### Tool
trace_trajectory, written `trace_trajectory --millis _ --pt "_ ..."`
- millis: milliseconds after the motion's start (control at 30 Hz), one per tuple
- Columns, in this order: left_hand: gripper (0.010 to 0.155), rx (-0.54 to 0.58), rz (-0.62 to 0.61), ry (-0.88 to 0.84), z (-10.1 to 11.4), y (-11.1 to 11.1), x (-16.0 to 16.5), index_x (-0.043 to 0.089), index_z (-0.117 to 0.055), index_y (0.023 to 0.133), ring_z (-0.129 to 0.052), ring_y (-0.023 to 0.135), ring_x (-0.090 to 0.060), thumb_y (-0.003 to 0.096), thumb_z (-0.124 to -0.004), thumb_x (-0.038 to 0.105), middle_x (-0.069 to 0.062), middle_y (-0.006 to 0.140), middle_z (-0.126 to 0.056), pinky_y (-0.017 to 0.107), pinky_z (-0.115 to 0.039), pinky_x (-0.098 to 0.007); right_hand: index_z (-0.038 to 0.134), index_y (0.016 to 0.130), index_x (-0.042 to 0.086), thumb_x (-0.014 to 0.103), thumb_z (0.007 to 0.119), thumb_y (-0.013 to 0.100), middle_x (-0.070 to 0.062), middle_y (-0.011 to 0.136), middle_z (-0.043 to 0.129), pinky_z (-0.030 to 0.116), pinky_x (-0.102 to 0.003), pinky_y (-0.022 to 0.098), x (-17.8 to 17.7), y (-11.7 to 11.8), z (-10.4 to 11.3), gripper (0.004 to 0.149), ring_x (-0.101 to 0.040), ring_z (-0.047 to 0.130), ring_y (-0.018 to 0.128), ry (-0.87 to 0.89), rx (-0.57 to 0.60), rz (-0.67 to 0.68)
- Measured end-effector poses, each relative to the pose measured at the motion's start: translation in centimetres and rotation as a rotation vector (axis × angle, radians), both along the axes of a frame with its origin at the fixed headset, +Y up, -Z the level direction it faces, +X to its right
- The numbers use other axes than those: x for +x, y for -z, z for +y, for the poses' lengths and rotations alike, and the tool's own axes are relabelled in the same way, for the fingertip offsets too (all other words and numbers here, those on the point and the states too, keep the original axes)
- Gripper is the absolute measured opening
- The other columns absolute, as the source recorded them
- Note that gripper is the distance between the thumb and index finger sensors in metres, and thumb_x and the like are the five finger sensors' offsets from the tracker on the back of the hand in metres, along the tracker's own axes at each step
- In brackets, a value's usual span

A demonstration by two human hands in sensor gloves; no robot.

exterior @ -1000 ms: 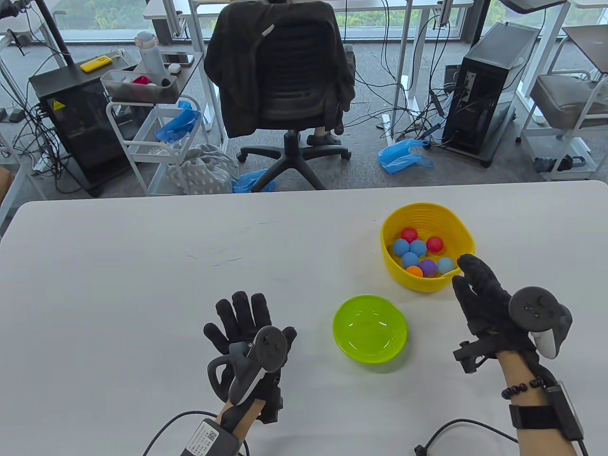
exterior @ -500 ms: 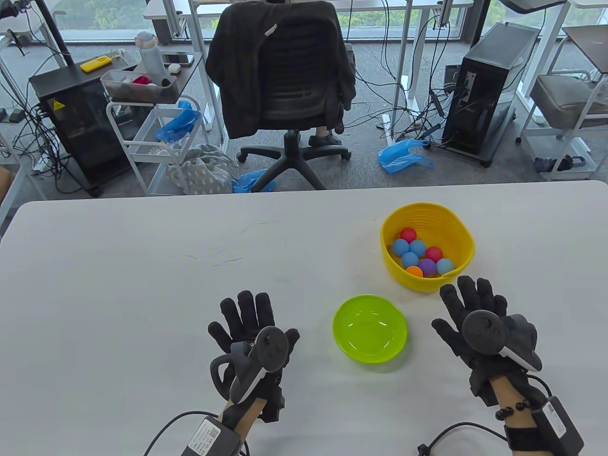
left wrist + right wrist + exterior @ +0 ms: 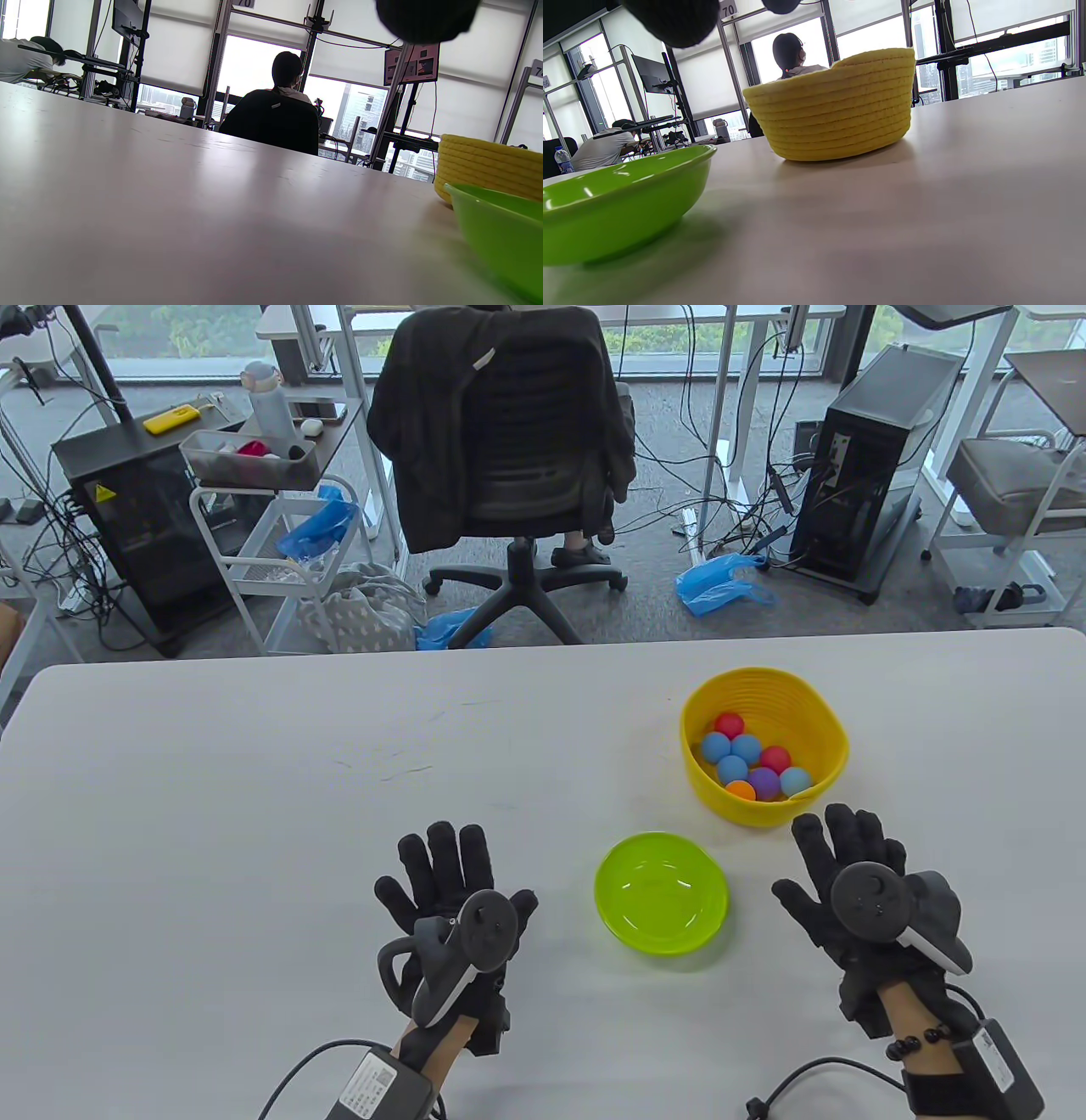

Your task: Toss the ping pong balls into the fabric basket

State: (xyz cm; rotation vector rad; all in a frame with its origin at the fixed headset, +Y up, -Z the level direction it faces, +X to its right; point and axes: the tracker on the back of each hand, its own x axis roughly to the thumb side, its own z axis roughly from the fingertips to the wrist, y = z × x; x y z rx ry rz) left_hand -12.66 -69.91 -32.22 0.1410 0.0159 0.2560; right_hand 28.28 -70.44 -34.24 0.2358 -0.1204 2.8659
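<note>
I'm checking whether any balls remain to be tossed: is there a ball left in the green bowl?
No. In the table view the green bowl shows only its bare glossy inside, while the coloured balls lie in the yellow basket.

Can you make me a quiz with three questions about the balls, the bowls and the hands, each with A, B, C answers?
1. Where are the balls?
A. In the yellow basket
B. In the green bowl
C. Loose on the table

2. How many red balls can you see?
A. None
B. Two
C. Five

3. What are the hands doing?
A. Both squeeze a ball
B. One lifts the green bowl
C. Both are spread open and hold nothing

Answers:
1. A, the coloured balls all lie inside the yellow basket, and the green bowl has none in it.
2. B, one red ball sits at the back of the pile and one on its right side.
3. C, the left hand and the right hand show spread fingers with no ball in them.
</note>
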Motion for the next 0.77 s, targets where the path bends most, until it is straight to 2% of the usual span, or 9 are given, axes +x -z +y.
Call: trace_trajectory --millis 767 --pt "0.091 0.034 0.044 0.001 0.5 -0.4 -1.1 0.018 -0.025 0.117 -0.005 0.11 -0.049 0.0504 -0.072 0.058 -0.017 0.124 -0.011 0.069 -0.007 -0.078 0.032 0.116 0.015 0.052 0.068 0.056 -0.029 0.118 0.023 0.028 -0.073 0.068 0.3 -0.2 0.4 0.079 -0.059 0.02 0.101 0.078 0.031 0.018"
